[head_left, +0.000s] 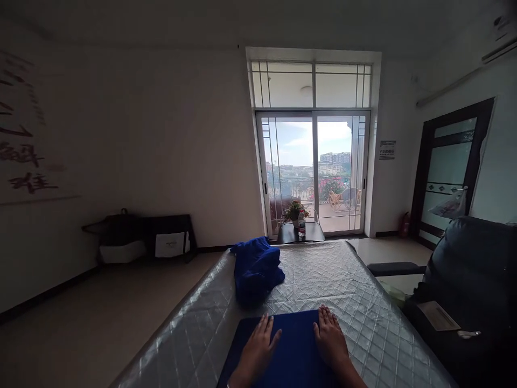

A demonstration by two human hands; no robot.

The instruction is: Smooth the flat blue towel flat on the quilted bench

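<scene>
Cloth [294, 345] under spread left hand [256, 353] and spread right hand [331, 339], one blue bundle [256, 272] beyond

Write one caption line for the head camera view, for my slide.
Left hand and right hand rest on blue cloth on a quilted mattress.

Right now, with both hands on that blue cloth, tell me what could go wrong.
The blue cloth under your left hand and right hand could slide, since the quilted grey pad looks slick. The crumpled blue heap sits close to the pad's left edge, so a bump might knock it onto the floor.
</scene>
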